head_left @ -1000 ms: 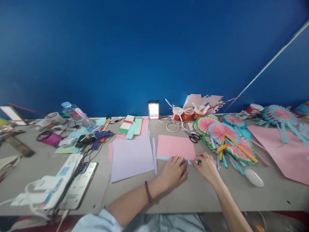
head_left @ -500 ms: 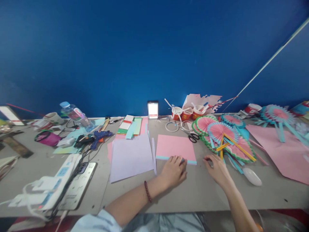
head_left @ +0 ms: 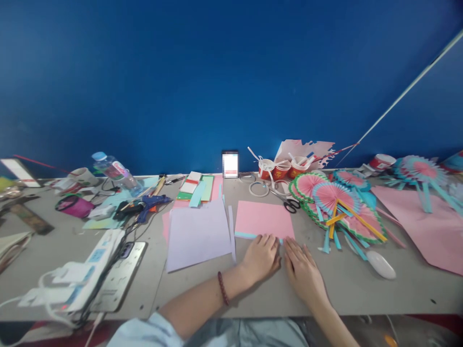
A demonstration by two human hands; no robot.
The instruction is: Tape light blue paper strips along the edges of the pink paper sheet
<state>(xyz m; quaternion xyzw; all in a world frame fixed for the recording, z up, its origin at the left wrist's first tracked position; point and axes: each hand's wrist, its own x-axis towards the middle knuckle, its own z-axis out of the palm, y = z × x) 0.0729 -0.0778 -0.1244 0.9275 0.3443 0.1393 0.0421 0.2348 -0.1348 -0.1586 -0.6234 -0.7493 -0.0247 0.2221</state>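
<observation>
A pink sheet [head_left: 265, 218] with a light blue strip [head_left: 246, 235] along its near edge lies flat on the grey table. My left hand [head_left: 263, 255], a beaded bracelet on its wrist, rests palm down on the strip near its middle, fingers lying flat. Close beside it, my right hand [head_left: 302, 265] lies flat with its fingertips at the right end of the strip. Left of the hands is a lilac sheet [head_left: 198, 236], with a narrow lilac strip [head_left: 232, 233] at its right side.
Paper fans [head_left: 334, 197] and a white spoon-like piece [head_left: 381, 264] lie to the right. Black-handled scissors [head_left: 291, 206] and red cups [head_left: 281, 169] sit behind. A blue glue gun [head_left: 150, 206], a phone [head_left: 121, 277] and a power strip [head_left: 96, 262] are at left.
My right hand has moved left from the bare table onto the sheet's near edge, and its fingers have flattened. My left hand has stayed on the strip.
</observation>
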